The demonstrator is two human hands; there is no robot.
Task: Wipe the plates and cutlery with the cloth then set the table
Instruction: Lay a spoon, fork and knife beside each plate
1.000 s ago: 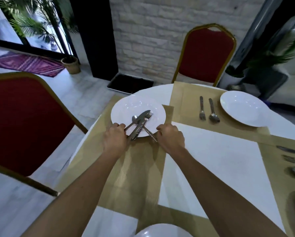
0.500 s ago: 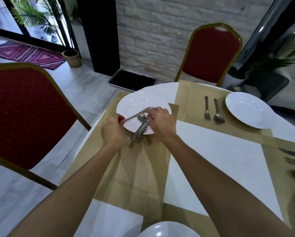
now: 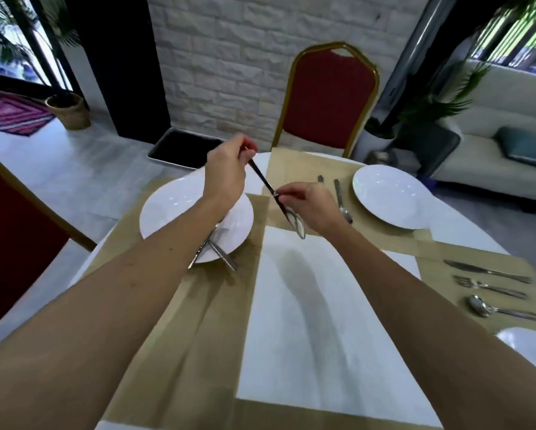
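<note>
My left hand [image 3: 227,172] pinches the handle end of a knife [image 3: 265,181] and holds it in the air. My right hand [image 3: 305,204] pinches the same knife near its middle, and the blade [image 3: 297,225] points down toward the table. The knife hangs slanted above the gap between two tan placemats. Under my left forearm a white plate [image 3: 173,209] lies on a placemat [image 3: 179,321], with two more pieces of cutlery [image 3: 218,254] crossed on its near rim. No cloth is in view.
A second white plate [image 3: 390,197] lies at the far right with a fork and spoon [image 3: 342,201] beside it. A knife, fork and spoon [image 3: 490,287] lie at the right, above a third plate [image 3: 533,347]. Red chairs stand at the far side [image 3: 328,94] and left [image 3: 9,231].
Both hands left the plate's near rim. They lifted one knife off the plate and carried it up and to the right; two pieces stayed on the plate.
</note>
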